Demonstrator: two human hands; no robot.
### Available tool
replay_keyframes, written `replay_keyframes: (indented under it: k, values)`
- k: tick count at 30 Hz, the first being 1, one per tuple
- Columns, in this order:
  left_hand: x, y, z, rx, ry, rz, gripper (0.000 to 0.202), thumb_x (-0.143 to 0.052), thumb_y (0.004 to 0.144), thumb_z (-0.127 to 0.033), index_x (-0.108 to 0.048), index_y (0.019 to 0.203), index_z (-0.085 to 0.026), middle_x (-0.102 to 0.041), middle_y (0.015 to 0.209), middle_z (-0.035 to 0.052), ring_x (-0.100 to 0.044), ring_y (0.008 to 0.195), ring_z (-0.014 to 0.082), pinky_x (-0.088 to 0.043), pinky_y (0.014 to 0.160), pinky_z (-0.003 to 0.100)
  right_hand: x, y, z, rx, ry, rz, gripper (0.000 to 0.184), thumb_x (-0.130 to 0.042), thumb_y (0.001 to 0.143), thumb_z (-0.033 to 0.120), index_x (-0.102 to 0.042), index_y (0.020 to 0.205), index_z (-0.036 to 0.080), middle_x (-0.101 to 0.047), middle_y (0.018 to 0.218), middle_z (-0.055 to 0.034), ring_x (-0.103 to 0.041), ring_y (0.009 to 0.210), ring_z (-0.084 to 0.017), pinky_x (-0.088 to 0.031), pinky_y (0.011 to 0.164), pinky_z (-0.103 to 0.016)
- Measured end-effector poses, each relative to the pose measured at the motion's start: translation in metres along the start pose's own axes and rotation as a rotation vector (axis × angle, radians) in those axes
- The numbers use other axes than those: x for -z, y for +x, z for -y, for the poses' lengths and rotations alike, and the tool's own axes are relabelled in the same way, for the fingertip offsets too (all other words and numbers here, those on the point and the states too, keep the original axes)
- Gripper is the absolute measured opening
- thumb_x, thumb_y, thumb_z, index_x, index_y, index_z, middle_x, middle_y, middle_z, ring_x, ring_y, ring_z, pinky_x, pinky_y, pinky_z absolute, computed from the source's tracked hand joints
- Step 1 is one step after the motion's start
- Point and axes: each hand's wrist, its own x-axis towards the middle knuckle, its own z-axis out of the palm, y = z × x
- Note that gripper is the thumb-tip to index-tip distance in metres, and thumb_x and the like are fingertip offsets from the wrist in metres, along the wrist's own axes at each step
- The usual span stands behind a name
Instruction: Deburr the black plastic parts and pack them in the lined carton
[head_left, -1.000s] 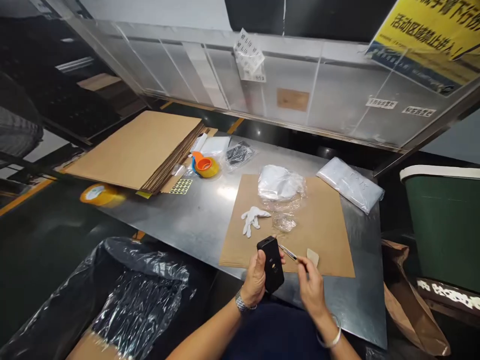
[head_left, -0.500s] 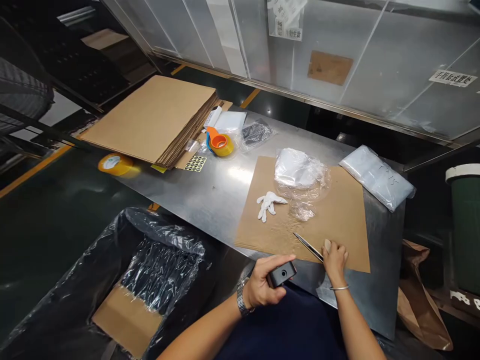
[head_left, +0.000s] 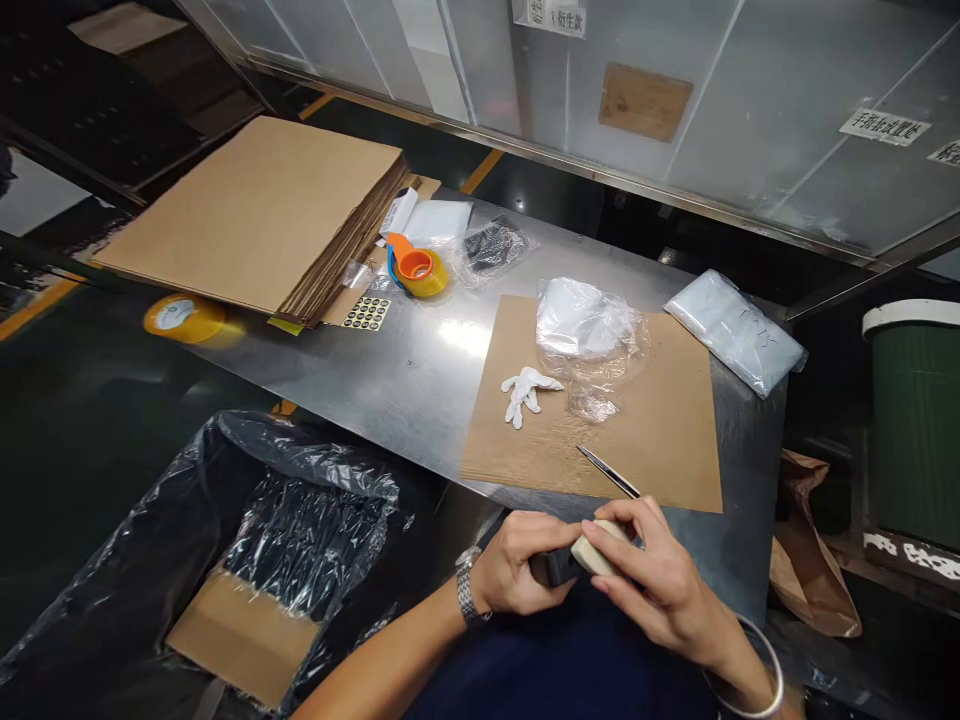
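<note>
My left hand [head_left: 525, 562] is closed around a small black box-shaped part [head_left: 556, 568], held just in front of my body. Between the fingertips of my right hand [head_left: 660, 575] is a pale, eraser-like block [head_left: 600, 546], pressed against the near end of the black part. Behind my right hand, a slim pointed metal tool [head_left: 606, 470], like tweezers, lies on a brown cardboard sheet [head_left: 675, 440]; its rear end is hidden. A white glove [head_left: 527, 390] and crumpled clear plastic bags [head_left: 589, 325] rest on the same sheet.
On the metal table [head_left: 360, 375], stacked cardboard [head_left: 262, 210], an orange tape dispenser [head_left: 420, 270], a tape roll [head_left: 182, 318] and a sticker sheet [head_left: 366, 313] sit leftward. A plastic-wrapped pack [head_left: 735, 330] lies right. A lined bin [head_left: 247, 440] stands below left, a green bin [head_left: 915, 430] right.
My right hand has lifted the pale block from beside the pointed tool and brought it against the black part in my left hand. The view has shifted slightly.
</note>
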Motion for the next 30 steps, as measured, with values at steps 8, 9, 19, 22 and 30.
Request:
replay_keyframes:
  k: [8, 9, 19, 22, 30]
  values:
    - [0.000, 0.003, -0.009, 0.123, -0.330, -0.027, 0.023, -0.061, 0.069, -0.037, -0.067, 0.077, -0.016, -0.058, 0.068, 0.0069, -0.049, 0.061, 0.0169, -0.038, 0.060, 0.028, 0.002, -0.001, -0.002, -0.002, 0.108, -0.011, 0.048, -0.049, 0.085, 0.021, -0.039, 0.132, 0.025, -0.048, 0.105, -0.0103, -0.047, 0.094, -0.022, -0.047, 0.075, -0.038]
    - [-0.002, 0.003, -0.009, 0.175, -0.456, -0.081, 0.029, -0.064, 0.066, -0.043, -0.066, 0.075, -0.015, -0.056, 0.067, 0.0055, -0.048, 0.060, 0.0158, -0.038, 0.060, 0.027, 0.000, -0.001, -0.005, -0.022, 0.135, -0.053, 0.048, -0.049, 0.085, 0.021, -0.039, 0.131, 0.025, -0.048, 0.105, -0.0098, -0.048, 0.094, -0.021, -0.047, 0.074, -0.038]
    - [0.000, 0.032, -0.010, 0.605, -1.450, -0.465, 0.052, -0.038, 0.079, -0.061, -0.059, 0.086, -0.014, -0.059, 0.081, 0.0049, -0.056, 0.068, 0.0120, -0.045, 0.068, 0.024, -0.056, -0.011, -0.001, -0.034, 0.264, -0.326, 0.049, -0.050, 0.084, 0.020, -0.039, 0.131, 0.025, -0.043, 0.106, -0.0102, -0.048, 0.094, -0.022, -0.048, 0.075, -0.039]
    - [-0.001, 0.034, -0.011, 0.673, -1.592, -0.403, 0.048, -0.044, 0.079, -0.057, -0.061, 0.083, -0.012, -0.062, 0.083, 0.0062, -0.059, 0.071, 0.0127, -0.047, 0.069, 0.024, -0.056, -0.016, -0.006, -0.009, 0.267, -0.308, 0.048, -0.050, 0.084, 0.021, -0.041, 0.131, 0.026, -0.043, 0.106, -0.0102, -0.049, 0.094, -0.022, -0.049, 0.072, -0.038]
    - [-0.017, 0.028, -0.022, 0.684, -1.185, -0.312, 0.044, -0.049, 0.079, -0.050, -0.056, 0.100, -0.012, -0.063, 0.060, 0.0030, -0.057, 0.044, 0.0126, -0.045, 0.045, 0.024, -0.032, 0.013, -0.034, -0.095, 0.013, -0.348, 0.045, -0.052, 0.083, 0.019, -0.046, 0.127, 0.026, -0.048, 0.101, -0.0098, -0.049, 0.092, -0.021, -0.049, 0.073, -0.039]
